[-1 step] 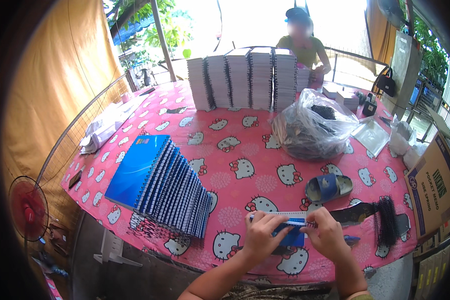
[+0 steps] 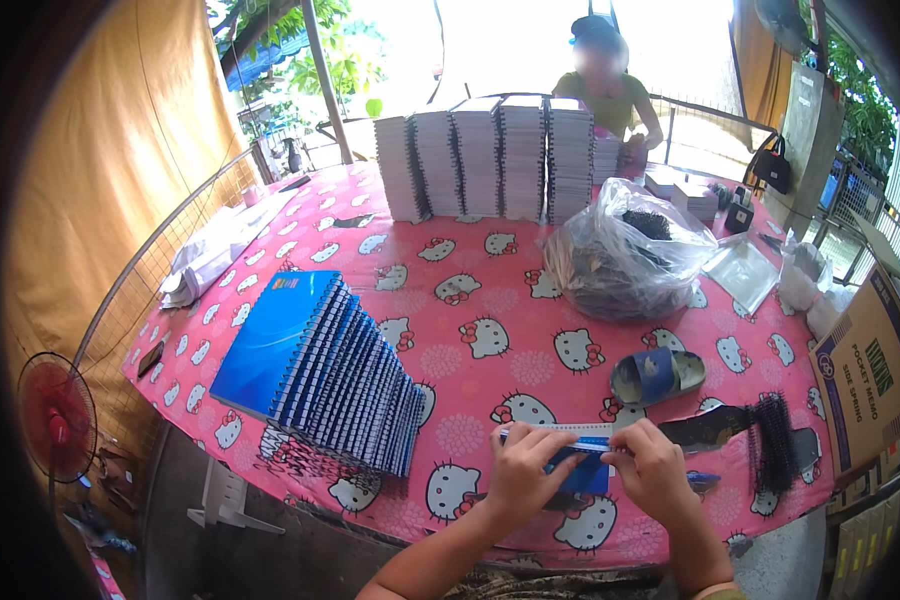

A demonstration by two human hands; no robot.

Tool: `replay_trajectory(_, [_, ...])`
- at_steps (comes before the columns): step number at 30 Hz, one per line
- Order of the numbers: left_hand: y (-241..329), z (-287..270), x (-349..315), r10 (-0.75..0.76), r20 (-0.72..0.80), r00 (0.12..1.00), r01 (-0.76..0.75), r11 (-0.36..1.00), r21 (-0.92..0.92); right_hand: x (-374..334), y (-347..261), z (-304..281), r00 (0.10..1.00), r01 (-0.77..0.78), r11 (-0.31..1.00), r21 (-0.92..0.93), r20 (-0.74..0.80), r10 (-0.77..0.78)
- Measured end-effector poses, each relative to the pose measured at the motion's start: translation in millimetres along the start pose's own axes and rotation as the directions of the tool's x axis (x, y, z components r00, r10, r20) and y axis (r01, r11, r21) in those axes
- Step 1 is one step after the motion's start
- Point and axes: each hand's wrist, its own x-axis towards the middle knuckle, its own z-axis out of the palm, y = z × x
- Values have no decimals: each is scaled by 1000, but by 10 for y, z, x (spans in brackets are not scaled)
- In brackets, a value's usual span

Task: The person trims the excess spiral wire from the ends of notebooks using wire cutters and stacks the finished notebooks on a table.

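Near the table's front edge, my hands hold a small notebook (image 2: 588, 477) with a blue cover and a row of holes along its upper edge. My left hand (image 2: 530, 462) grips its left part, with thumb and fingers closed around the pages. At the right end of the holed edge, my right hand (image 2: 652, 468) pinches with thumb and fingertips. Whether a wire sits between those fingertips is hidden. To the left rises a tall stack of blue spiral notebooks (image 2: 288, 335), their black coils facing right.
A blue slipper (image 2: 658, 375) lies beyond my right hand, with black wire coils (image 2: 770, 450) farther right. Behind are a clear bag of black coils (image 2: 620, 255) and several tall notebook stacks (image 2: 475, 160). A cardboard box (image 2: 875, 370) stands right; a co-worker (image 2: 610, 100) is across the table.
My right hand has shifted very slightly left along the notebook's edge. My left hand keeps its hold in the same place.
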Motion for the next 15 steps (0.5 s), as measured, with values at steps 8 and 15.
replay_trajectory(8, [-12,0,-17,-4,2,1000,4,1000,-12,0,3,49,999,32,999,20,8,-32])
replay_trajectory(15, [-15,-3,-17,-4,10,1000,4,1000,-24,13,5,83,997,72,995,62,18,-74])
